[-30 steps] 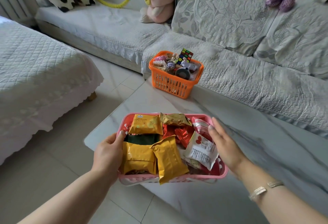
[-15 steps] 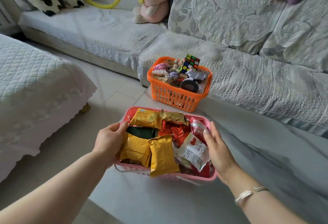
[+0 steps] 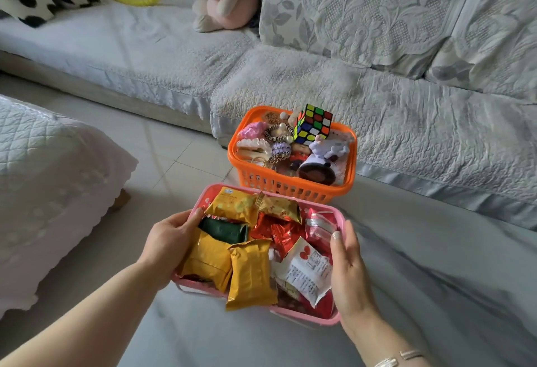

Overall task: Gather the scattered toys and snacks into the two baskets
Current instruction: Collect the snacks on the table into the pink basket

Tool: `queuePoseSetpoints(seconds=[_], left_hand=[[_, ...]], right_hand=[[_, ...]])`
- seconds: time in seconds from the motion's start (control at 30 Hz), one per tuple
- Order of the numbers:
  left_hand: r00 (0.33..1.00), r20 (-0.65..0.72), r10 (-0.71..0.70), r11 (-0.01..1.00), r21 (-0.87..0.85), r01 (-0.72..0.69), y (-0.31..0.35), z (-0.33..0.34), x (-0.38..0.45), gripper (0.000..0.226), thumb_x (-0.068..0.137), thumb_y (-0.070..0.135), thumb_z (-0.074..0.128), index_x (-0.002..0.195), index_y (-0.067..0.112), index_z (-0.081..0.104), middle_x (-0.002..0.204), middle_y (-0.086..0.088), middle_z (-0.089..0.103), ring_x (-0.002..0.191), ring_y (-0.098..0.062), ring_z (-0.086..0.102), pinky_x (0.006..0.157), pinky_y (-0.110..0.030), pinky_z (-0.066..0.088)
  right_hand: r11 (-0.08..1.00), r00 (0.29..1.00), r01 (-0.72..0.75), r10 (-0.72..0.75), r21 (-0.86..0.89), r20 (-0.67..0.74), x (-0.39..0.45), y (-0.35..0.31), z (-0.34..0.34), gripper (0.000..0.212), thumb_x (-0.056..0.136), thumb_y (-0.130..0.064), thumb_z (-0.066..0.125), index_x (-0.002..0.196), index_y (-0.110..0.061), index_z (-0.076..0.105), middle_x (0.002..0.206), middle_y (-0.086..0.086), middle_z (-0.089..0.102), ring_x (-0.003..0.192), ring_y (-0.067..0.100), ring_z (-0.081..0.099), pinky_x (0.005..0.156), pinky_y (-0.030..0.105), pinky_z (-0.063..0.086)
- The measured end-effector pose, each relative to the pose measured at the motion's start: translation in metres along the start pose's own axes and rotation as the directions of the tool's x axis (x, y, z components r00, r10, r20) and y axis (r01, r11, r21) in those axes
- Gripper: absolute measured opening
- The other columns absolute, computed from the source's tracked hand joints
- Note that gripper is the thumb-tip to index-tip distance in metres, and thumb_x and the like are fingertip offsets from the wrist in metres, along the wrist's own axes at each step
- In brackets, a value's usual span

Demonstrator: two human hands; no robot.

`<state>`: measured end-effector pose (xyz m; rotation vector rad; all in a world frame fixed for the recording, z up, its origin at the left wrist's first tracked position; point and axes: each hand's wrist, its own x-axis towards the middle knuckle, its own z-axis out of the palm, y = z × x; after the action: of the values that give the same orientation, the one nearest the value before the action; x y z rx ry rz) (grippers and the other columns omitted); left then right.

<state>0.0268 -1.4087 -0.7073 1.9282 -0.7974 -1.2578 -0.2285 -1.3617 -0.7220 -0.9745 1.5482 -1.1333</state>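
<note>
Pink basket: on the marble table, heaped with snack packets; its far rim just beside, perhaps touching, the orange basket.
Left hand: grips the pink basket's left rim, thumb hooked inside, fingers curled around the wall.
Right hand: lies flat along the right rim, fingers straight, pressing rather than clasping.
Orange basket contents: puzzle cube, hair clips and small toys, piled above the rim.
Handling: thin slotted plastic, likely light but flexy; take both long rims, keep level.
Risk: yellow packet overhangs the near edge; glossy foil probably slides if tipped.
</note>
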Motion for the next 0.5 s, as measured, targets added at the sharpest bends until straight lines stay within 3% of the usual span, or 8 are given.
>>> queuePoseSetpoints(seconds=[0.13, 0.3, 0.43, 0.5], left_hand=[[1.0, 0.019, 0.009, 0.999, 0.038, -0.009, 0.011, 0.002, 0.017, 0.018, 0.095, 0.049, 0.058, 0.102, 0.035, 0.068, 0.095, 0.0, 0.073, 0.084, -0.025, 0.072, 0.071, -0.037, 0.061], [0.999, 0.052, 0.003, 0.998, 0.059, -0.006, 0.025, 0.006, 0.033, 0.022, 0.095, 0.052, 0.057, 0.105, 0.035, 0.068, 0.097, 0.0, 0.073, 0.086, -0.027, 0.072, 0.081, -0.045, 0.061], [0.995, 0.099, 0.009, 0.999, 0.042, -0.013, 0.03, 0.004, 0.038, 0.025, 0.091, 0.058, 0.057, 0.095, 0.037, 0.069, 0.096, -0.001, 0.074, 0.088, -0.028, 0.072, 0.082, -0.045, 0.061], [0.991, 0.135, -0.007, 1.0, 0.024, 0.004, 0.031, 0.002, 0.038, 0.03, 0.09, 0.061, 0.053, 0.099, 0.037, 0.068, 0.1, -0.003, 0.074, 0.09, -0.03, 0.072, 0.085, -0.049, 0.06]], right_hand=[[1.0, 0.999, -0.007, 0.007, 0.014, -0.054, 0.012, -0.003, 0.006, 0.035, 0.1, -0.043, 0.029, 0.133, -0.053, 0.023, 0.139, -0.026, 0.029, 0.129, -0.004, 0.031, 0.107, 0.024, 0.028], [1.0, 0.995, -0.018, 0.017, -0.011, -0.094, 0.02, -0.006, 0.011, 0.044, 0.099, -0.041, 0.029, 0.142, -0.044, 0.021, 0.141, -0.023, 0.028, 0.13, -0.005, 0.029, 0.106, 0.021, 0.026], [0.999, 0.996, -0.052, 0.053, 0.01, -0.066, 0.023, -0.007, 0.009, 0.041, 0.099, -0.041, 0.028, 0.139, -0.048, 0.02, 0.131, -0.037, 0.028, 0.116, -0.026, 0.031, 0.096, 0.005, 0.026], [0.998, 0.998, -0.063, 0.063, 0.005, -0.014, 0.023, -0.006, 0.005, 0.051, 0.097, -0.046, 0.029, 0.146, -0.041, 0.017, 0.14, -0.032, 0.023, 0.127, -0.016, 0.024, 0.103, 0.011, 0.021]])
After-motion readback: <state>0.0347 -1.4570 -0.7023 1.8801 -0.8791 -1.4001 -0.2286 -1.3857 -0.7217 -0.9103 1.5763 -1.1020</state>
